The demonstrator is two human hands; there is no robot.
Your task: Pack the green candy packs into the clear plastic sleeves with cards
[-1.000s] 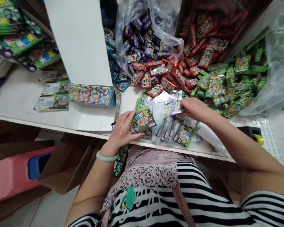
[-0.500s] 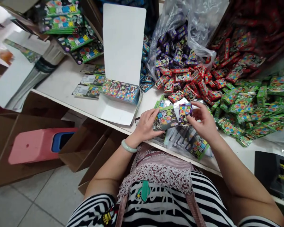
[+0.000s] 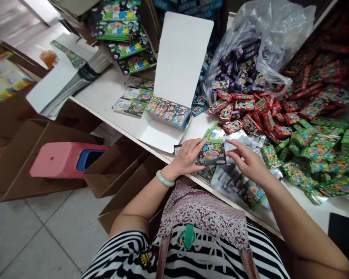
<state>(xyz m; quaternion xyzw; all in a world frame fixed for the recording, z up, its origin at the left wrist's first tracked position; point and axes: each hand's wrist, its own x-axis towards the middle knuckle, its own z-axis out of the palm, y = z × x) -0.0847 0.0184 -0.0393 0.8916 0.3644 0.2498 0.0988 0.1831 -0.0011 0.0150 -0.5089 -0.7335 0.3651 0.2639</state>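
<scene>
My left hand (image 3: 189, 156) is closed round a flat dark candy box (image 3: 211, 152) with green lettering and a colourful round picture. At the box's right end, my right hand (image 3: 246, 159) has thumb and index finger about a pale end flap. The small purple box is out of sight. Beneath my hands lie several silvery, clear-fronted packs (image 3: 228, 178) with green edges. To the left stands an open white display carton (image 3: 163, 131), its lid raised, with a row of small colourful boxes (image 3: 169, 111) along its back.
Loose red boxes (image 3: 261, 112), green boxes (image 3: 322, 153) and purple boxes (image 3: 241, 71) are heaped at the right, the purple ones partly in a clear plastic bag (image 3: 282, 35). Flat packs (image 3: 130, 101) lie left of the carton. Below are a pink stool (image 3: 56, 161) and cardboard boxes (image 3: 116, 170).
The small purple box between my hands has gone from view. My right fingers have shifted to the candy box's end flap. The whole view has swung left.
</scene>
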